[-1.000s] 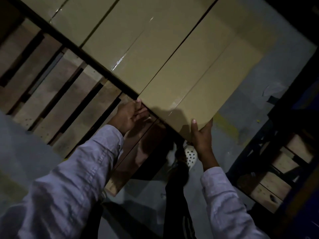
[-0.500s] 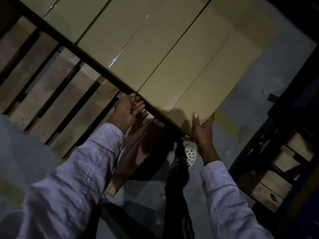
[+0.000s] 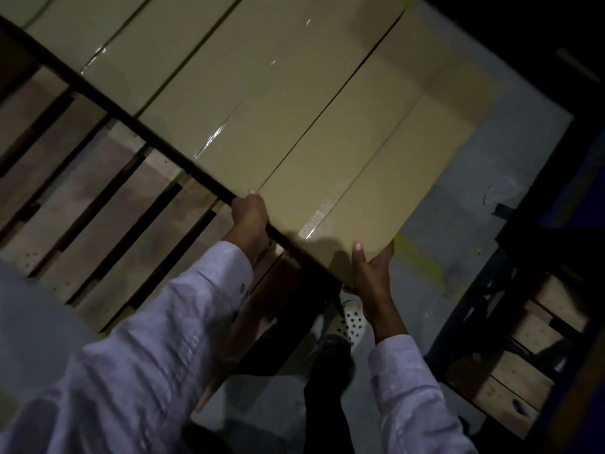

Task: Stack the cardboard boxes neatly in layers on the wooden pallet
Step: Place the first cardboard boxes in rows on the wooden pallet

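Observation:
A tan cardboard box (image 3: 366, 165) with a taped seam is at the right end of a row of boxes (image 3: 203, 80) on the wooden pallet (image 3: 98, 204). My left hand (image 3: 250, 217) grips the box's near left corner, thumb on top. At the near right corner, my right hand (image 3: 371, 270) holds the box with the thumb on top and fingers underneath. That corner overhangs the pallet above the floor. The scene is dim.
Bare pallet slats lie to the left of my arms. Grey concrete floor (image 3: 458, 224) with a yellow mark runs to the right. Another pallet (image 3: 523, 355) in a dark blue frame is at lower right. My foot in a white perforated shoe (image 3: 353, 322) stands below the box.
Both hands have shifted along the box's near edge and taken a firmer hold on its corners. The box has slid slightly toward the neighbouring box.

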`<action>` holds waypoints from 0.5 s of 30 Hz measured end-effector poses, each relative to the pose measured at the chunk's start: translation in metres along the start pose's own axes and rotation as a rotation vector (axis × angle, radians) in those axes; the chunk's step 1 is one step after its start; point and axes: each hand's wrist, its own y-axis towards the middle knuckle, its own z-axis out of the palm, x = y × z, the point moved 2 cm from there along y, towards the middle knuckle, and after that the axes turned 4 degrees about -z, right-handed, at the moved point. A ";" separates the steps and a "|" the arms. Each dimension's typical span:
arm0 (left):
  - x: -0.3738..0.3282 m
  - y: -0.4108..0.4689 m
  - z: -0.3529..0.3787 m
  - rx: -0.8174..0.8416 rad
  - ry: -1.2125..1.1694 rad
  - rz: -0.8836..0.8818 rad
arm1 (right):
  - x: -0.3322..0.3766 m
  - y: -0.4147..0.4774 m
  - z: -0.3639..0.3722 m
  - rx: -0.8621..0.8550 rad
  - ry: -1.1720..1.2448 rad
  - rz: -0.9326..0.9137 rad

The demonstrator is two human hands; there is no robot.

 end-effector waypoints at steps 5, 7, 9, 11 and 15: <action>-0.003 0.004 -0.007 0.027 -0.102 -0.010 | 0.024 -0.017 -0.004 0.042 0.087 0.074; 0.008 0.033 -0.010 0.017 -0.117 0.008 | 0.025 -0.016 -0.004 0.041 0.070 0.090; 0.020 0.065 -0.010 0.032 -0.120 0.050 | 0.027 -0.017 -0.003 0.044 0.084 0.112; 0.015 0.053 -0.010 0.037 -0.096 0.044 | 0.028 -0.018 -0.002 0.044 0.091 0.106; 0.003 0.038 -0.011 0.030 -0.114 0.052 | 0.030 -0.016 -0.001 0.053 0.095 0.105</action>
